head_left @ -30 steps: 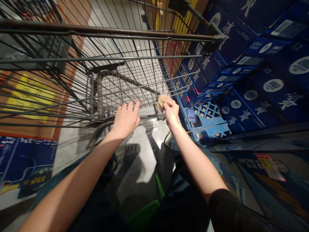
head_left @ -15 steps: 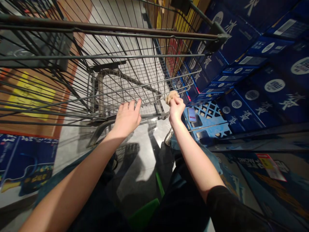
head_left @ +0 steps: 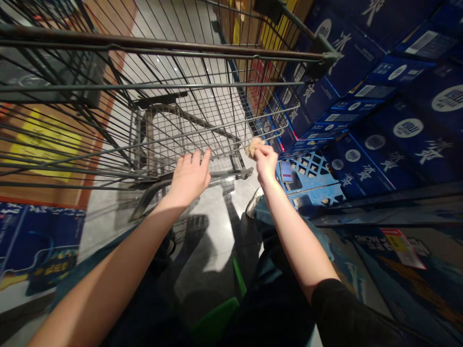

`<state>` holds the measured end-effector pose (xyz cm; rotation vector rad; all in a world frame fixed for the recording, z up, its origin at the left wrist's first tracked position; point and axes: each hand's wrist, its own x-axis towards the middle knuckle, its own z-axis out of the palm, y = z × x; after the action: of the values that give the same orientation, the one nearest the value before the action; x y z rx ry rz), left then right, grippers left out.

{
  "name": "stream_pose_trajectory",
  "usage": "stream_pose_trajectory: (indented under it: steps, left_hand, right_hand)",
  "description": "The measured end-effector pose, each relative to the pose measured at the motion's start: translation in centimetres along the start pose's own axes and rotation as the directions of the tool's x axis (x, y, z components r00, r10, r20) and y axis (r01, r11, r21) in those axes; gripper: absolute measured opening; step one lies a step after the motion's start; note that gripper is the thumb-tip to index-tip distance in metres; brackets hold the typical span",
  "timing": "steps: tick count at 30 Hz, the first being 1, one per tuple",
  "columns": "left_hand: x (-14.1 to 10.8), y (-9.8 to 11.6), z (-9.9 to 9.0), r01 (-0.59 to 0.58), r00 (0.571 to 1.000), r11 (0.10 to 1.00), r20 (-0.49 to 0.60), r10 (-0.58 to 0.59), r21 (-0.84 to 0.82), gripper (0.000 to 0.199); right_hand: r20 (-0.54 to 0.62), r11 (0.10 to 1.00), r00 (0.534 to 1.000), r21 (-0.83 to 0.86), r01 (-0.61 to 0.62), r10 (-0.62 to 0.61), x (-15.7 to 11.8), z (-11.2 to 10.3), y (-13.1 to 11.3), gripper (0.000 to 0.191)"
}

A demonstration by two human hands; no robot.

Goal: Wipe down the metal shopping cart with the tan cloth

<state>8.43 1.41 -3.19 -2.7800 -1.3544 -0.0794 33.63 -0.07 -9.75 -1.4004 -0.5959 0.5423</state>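
Observation:
A tan crumpled cloth (head_left: 254, 147) is pinched in the fingers of my right hand (head_left: 266, 163), beside the near right corner of the wire basket. My left hand (head_left: 191, 174) rests with spread fingers at the basket's lower wire edge and holds nothing; its fingertips touch or nearly touch the wires. The metal shopping cart (head_left: 162, 48) lies tipped in front of me, its bars running across the view. Below my hands a grey frame tube (head_left: 227, 173) of the cart ends in a worn tip.
Stacked dark blue boxes (head_left: 383, 140) line the right side. Beside them a phone (head_left: 286, 171) lies on a light blue plastic crate (head_left: 314, 166). A yellow sign (head_left: 47, 144) is at the left, and something green (head_left: 217, 320) lies between my legs.
The cloth and my right hand's fingertips have shifted slightly, the cloth a little to the left and down. My left hand has stayed nearly still.

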Motion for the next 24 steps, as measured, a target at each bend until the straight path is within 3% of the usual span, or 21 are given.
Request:
stream_pose_trajectory:
  steps: [2,4,11,18,21,24]
  left_hand:
    - [0.0,0.0,0.0,0.001,1.000,1.000,-0.011,-0.001,-0.008,0.066]
    - [-0.1,0.0,0.1,-0.001,1.000,1.000,-0.019,0.001,-0.012,0.066]
    - [-0.2,-0.4,0.2,-0.023,1.000,1.000,-0.018,0.023,-0.015,0.066]
    - [-0.1,-0.3,0.2,0.007,1.000,0.999,0.005,-0.006,-0.043,0.066]
    - [0.0,-0.3,0.4,0.006,1.000,1.000,0.005,-0.006,-0.029,0.067]
    - [0.0,-0.5,0.6,0.002,1.000,1.000,0.014,-0.002,-0.012,0.066]
  right_hand:
    - [0.178,0.997,0.983,-0.073,-0.031,0.044,-2.5,1.8,0.4,0.016]
    - [0.225,0.997,0.973,-0.062,-0.040,0.053,-3.6,2.9,0.1,0.019]
    - [-0.011,0.946,0.977,0.250,-0.204,0.213,-1.5,1.6,-2.1,0.017]
    - [0.050,0.921,0.973,0.315,-0.228,0.223,-3.8,3.1,-1.7,0.018]
    - [-0.098,0.932,0.974,0.325,-0.160,0.202,-2.2,2.1,-1.7,0.018]
    - [-0.315,0.944,0.938,0.328,-0.035,0.144,0.8,-0.4,-1.8,0.021]
